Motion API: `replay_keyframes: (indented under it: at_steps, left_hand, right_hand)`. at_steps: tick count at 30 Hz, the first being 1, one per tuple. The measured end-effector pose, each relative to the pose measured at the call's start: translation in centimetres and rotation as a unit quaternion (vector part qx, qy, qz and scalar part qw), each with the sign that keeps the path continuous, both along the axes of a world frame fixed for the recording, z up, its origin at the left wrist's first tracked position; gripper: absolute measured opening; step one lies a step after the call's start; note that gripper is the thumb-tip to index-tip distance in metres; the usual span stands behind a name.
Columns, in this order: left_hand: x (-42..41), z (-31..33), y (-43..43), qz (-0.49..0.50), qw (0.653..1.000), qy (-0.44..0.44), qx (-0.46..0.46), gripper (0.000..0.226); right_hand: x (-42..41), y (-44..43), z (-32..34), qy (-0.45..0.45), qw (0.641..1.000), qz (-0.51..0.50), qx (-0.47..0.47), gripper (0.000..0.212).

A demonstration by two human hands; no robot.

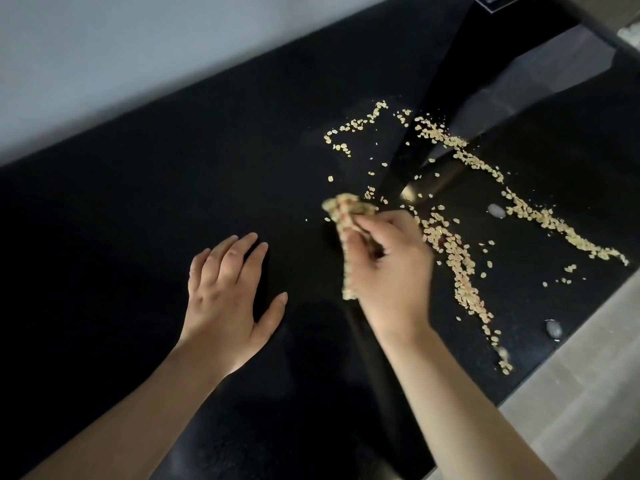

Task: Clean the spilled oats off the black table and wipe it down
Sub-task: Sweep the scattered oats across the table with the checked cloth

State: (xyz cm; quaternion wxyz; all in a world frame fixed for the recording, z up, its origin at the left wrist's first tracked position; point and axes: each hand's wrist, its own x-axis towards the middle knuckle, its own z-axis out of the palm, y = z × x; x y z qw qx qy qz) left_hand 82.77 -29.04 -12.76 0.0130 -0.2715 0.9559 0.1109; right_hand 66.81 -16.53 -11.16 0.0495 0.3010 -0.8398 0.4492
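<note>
Oats (pixel 457 261) are strewn over the right part of the black table (pixel 173 188). Three loose trails are noted:
- one long line running from the far middle towards the right edge
- one shorter line running towards the near right edge
- a thin bent line further back

Single flakes are scattered between them.

A yellowish patterned cloth (pixel 348 209), blurred, is gripped in the right hand (pixel 391 271). The fingers are curled round it. It is held just left of the nearer trail. Whether it touches the top cannot be told.

The left hand (pixel 225 292) is laid flat on the bare table, fingers spread and straight, nothing held, well left of the oats.

Two small grey discs (pixel 496 210) are seen on the top among the trails. A pale wall (pixel 138 46) is seen behind the table, a light floor (pixel 588 375) at right.
</note>
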Motion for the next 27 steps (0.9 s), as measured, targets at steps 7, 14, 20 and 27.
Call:
replay_keyframes:
  at_steps: [7,14,20,27]
  left_hand:
    - [1.3,0.4,-1.5,0.039,0.996,0.057,0.056,0.07]
    - [0.6,0.2,-1.3,0.064,0.996,0.054,0.039,0.069]
    - [-0.4,0.2,-1.2,0.079,0.996,0.039,0.014,0.068]
    - [-0.6,0.0,-1.4,0.08,0.996,0.044,-0.007,0.066]
  right_hand:
    - [0.9,-6.6,-2.6,0.037,0.994,0.069,0.075,0.009]
    - [-5.4,-1.9,-2.5,0.059,0.991,-0.061,0.1,0.015]
    - [-6.7,0.8,-1.0,0.002,0.992,-0.115,0.046,0.017]
    - [-4.2,-8.4,-0.8,0.019,0.998,0.03,0.061,0.012]
